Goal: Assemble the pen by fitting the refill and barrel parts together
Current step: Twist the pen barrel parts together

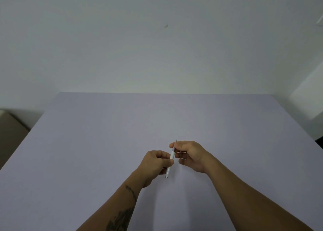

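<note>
Your left hand (pixel 157 162) pinches the slim white plastic pen barrel (pixel 170 164) between thumb and curled fingers, closed around its middle. Your right hand (pixel 190 155) nips the thin grey metal tip section (pixel 174 145) at the barrel's far end between thumb and forefinger, the remaining fingers loosely curled beneath.

The pen is held above the middle of the table, tilted, its tip pointing away from you and slightly right, its open near end (pixel 166 177) angled down toward you. The two parts meet in one line just beyond your left thumb; whether they are fully seated cannot be told. The barrel is smooth and white, with a darker ring at the near end, and the tip narrows to a fine point.

Beneath your hands spreads the broad, pale lilac, matte table top (pixel 104 143), bare around the pen. Your left forearm carries a dark tattoo (pixel 122 218). Behind the table's far edge rises a plain white wall (pixel 157 47), bearing one small grey mark (pixel 166 26). A brown surface (pixel 10 134) shows at the left edge; a white ledge (pixel 307 99) juts in at the right.
</note>
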The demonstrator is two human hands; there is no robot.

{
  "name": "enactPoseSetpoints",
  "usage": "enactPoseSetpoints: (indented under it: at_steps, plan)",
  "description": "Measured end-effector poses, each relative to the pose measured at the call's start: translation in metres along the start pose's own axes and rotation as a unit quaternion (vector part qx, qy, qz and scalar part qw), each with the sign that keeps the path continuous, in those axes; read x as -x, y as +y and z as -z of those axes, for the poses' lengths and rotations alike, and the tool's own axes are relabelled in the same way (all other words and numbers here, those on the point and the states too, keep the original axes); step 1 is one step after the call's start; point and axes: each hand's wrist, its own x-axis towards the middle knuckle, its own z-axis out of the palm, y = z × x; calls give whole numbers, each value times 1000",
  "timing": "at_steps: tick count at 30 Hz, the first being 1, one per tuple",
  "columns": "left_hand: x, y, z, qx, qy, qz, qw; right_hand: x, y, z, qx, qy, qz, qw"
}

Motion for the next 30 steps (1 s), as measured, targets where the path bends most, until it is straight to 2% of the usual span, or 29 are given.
enactPoseSetpoints:
  at_steps: [12,23,30]
  plan:
    - [1,-7,-7,-23,2,-17,1000,0,5,3,30,21,14,999]
    - [2,-7,-7,0,-3,7,1000,6,7,12,-47,-37,26,998]
    - [1,-9,-9,-27,6,-2,1000,8,7,12,2,2,28,1000]
